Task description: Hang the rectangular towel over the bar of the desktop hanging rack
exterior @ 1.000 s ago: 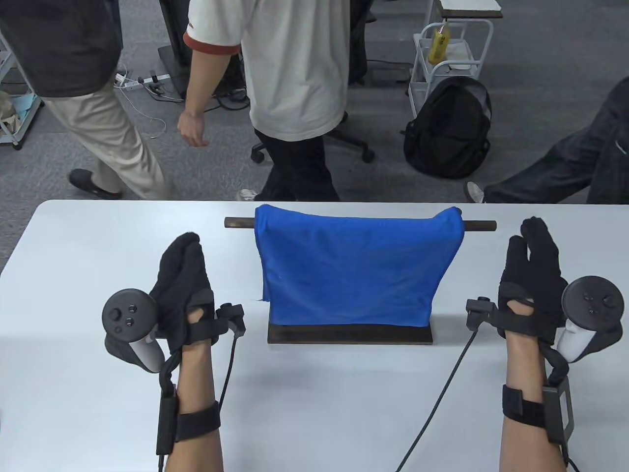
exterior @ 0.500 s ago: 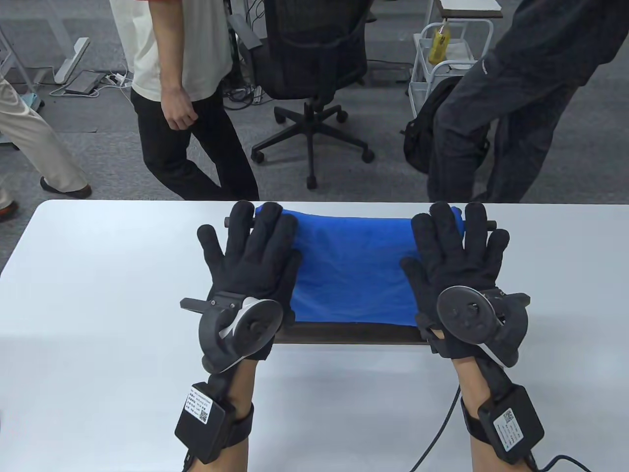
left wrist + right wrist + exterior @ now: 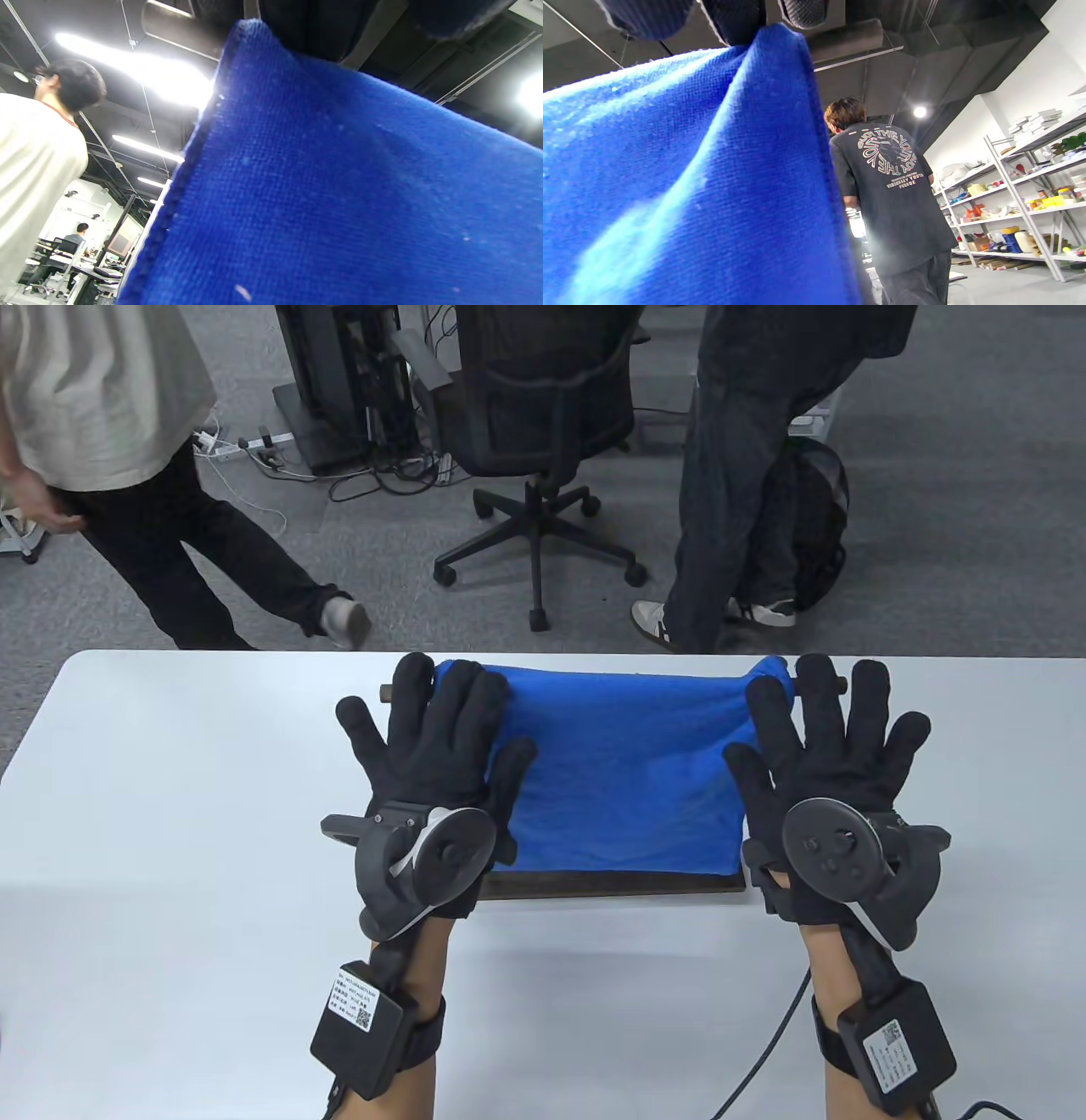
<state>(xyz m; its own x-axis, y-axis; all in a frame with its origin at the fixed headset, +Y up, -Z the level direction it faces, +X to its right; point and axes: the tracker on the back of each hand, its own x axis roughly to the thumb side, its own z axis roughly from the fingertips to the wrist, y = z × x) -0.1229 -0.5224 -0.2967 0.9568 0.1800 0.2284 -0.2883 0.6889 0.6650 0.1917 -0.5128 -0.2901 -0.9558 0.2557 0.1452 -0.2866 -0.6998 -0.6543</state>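
Towel [image 3: 624, 768]: blue, draped over bar [image 3: 387, 694], hiding its middle.
Left hand [image 3: 437, 768]: open, fingers spread on towel's left end.
Right hand [image 3: 819, 772]: open, spread over right end.
Base [image 3: 611, 885]: only near edge shows.

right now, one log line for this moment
towel: draped over rack bar | left hand: open on towel | right hand: open at towel edge

Rack bar [image 3: 386, 694] middle — under towel [image 3: 624, 763], uprights hidden

table view — overhead, facing down | wrist views — close, upward-facing | shared: towel [image 3: 624, 768]
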